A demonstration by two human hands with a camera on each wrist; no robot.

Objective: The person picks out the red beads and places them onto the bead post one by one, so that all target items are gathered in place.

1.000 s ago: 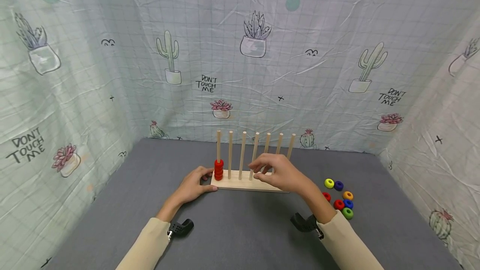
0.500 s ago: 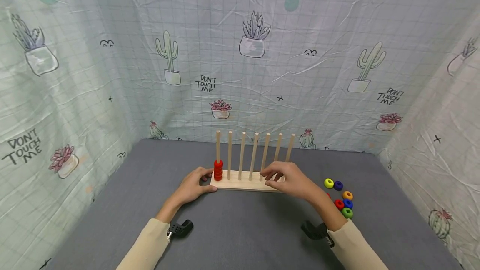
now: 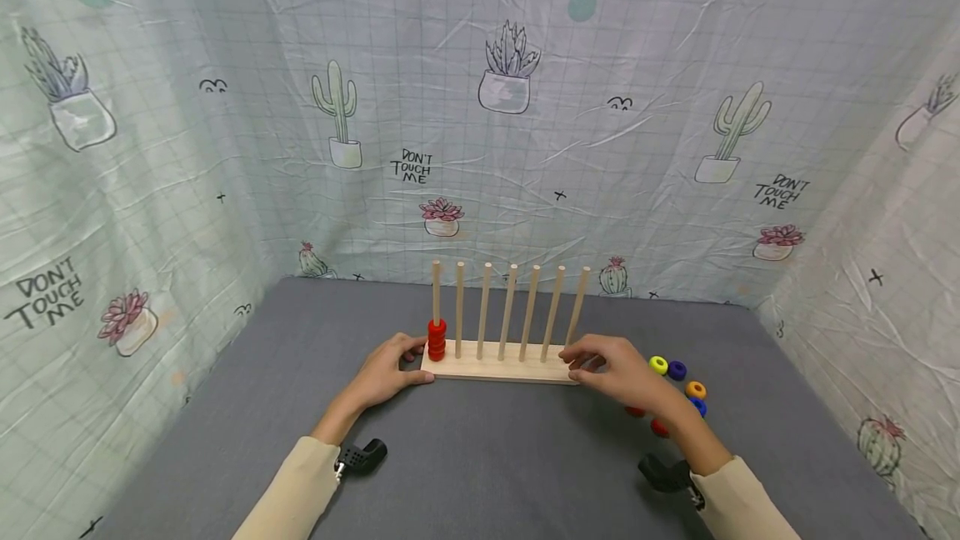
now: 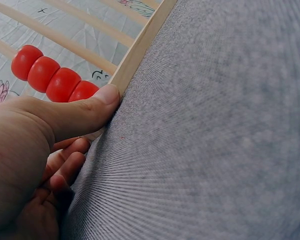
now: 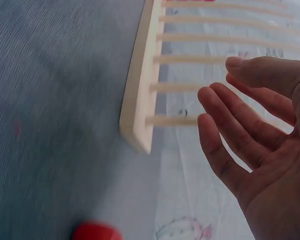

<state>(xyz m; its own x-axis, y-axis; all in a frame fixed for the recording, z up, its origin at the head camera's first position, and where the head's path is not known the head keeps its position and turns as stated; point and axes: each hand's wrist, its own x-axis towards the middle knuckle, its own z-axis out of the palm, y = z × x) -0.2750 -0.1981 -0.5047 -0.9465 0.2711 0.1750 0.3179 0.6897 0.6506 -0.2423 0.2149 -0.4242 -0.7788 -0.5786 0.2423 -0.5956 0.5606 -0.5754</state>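
A wooden peg stand (image 3: 495, 367) with a row of several upright pegs sits on the grey table. Its leftmost peg carries a stack of several red beads (image 3: 437, 340); the other pegs are bare. My left hand (image 3: 386, 369) grips the stand's left end. The left wrist view shows that thumb pressed on the front edge of the base, close under the red beads, with the other fingers curled at the end. My right hand (image 3: 615, 367) hovers by the stand's right end, fingers loosely bent and apart. In the right wrist view nothing lies between its thumb and fingers.
Loose beads lie right of the stand: yellow (image 3: 658, 365), dark blue (image 3: 677, 371), orange (image 3: 696, 390) and blue (image 3: 699, 407). Two red ones, one a red bead (image 3: 661, 427), are partly covered by my right arm. A patterned cloth (image 3: 510, 190) hangs behind and around the table.
My right hand has moved right, from in front of the stand's middle pegs to its right end, uncovering pegs and covering the green bead. The left hand keeps its place.
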